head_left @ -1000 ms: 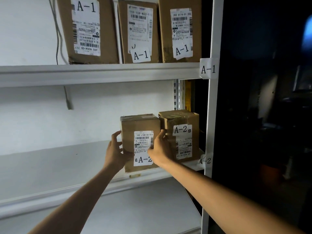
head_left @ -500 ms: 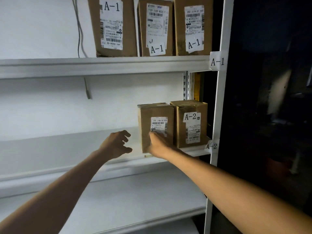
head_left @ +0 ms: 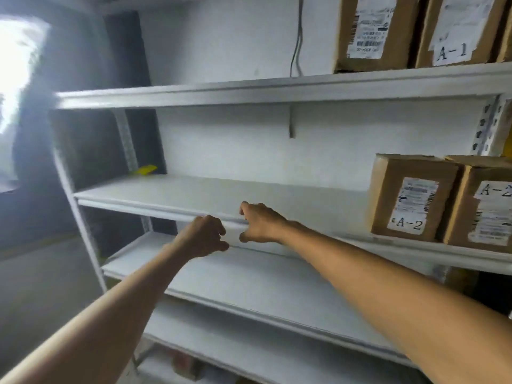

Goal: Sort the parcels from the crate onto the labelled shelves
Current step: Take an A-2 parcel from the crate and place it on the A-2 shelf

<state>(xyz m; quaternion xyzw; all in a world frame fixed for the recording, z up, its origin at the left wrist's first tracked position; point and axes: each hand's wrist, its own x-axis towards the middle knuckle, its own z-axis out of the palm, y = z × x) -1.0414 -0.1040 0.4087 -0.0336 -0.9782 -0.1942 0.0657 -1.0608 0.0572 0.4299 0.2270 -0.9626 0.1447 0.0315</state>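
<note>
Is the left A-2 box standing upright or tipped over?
Upright. The left A-2 parcel stands flat on the middle shelf, its A-2 label reading the right way up.

Let go of the left A-2 parcel (head_left: 410,198), gripped from both sides a second ago. Pulled the left hand (head_left: 203,235) off first, then the right hand (head_left: 260,224). Drawn both well left of it now, side by side before the edge of the middle shelf (head_left: 194,195), fingers loosely curled round nothing. Swung the view left too, sending that parcel out toward the right margin.
</note>
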